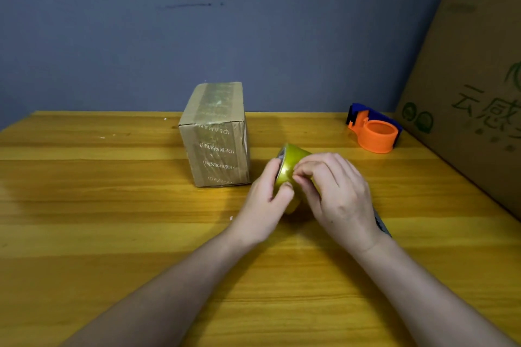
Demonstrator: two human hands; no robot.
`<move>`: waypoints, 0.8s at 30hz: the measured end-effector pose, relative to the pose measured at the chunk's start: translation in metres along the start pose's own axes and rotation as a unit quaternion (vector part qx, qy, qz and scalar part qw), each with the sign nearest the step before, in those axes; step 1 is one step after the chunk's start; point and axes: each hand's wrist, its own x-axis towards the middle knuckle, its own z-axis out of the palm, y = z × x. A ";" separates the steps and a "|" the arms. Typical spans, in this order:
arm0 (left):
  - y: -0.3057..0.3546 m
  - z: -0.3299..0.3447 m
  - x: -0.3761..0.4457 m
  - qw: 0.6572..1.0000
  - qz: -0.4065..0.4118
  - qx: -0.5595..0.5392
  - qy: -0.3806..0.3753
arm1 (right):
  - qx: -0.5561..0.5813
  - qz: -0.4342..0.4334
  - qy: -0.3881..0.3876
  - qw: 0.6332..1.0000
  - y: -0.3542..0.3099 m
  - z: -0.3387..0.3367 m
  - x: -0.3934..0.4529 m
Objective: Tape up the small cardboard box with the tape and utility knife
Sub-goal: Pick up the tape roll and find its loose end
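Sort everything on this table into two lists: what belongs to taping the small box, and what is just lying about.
For the job:
- small cardboard box
- tape roll, held by left hand and right hand
- dark object under the right wrist, perhaps the knife; cannot tell

Lying about:
- orange tape dispenser
- large carton at the right

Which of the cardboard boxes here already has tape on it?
The small cardboard box standing on the wooden table, left of the hands; glossy printed tape runs over its top and front. The large cardboard box at the right shows only green print.
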 end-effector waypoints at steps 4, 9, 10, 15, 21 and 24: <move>0.004 0.002 0.000 1.000 -0.011 -0.018 -0.017 | -0.004 0.007 -0.003 1.000 0.003 -0.003 0.000; -0.002 0.004 -0.003 0.998 0.005 0.046 -0.051 | 0.080 0.178 0.027 0.980 0.007 -0.004 0.000; -0.003 0.005 -0.003 0.996 0.014 0.072 -0.053 | 0.079 0.183 0.029 0.979 0.008 -0.004 -0.001; -0.003 0.005 -0.002 1.000 -0.002 0.001 -0.014 | 0.076 0.137 0.008 0.988 0.010 -0.004 0.000; -0.002 0.003 -0.004 1.000 0.007 0.015 -0.015 | 0.139 0.184 0.010 0.973 0.007 -0.002 0.001; -0.004 0.005 -0.004 0.997 0.021 0.073 -0.027 | 0.122 0.196 0.028 0.973 0.007 -0.005 0.002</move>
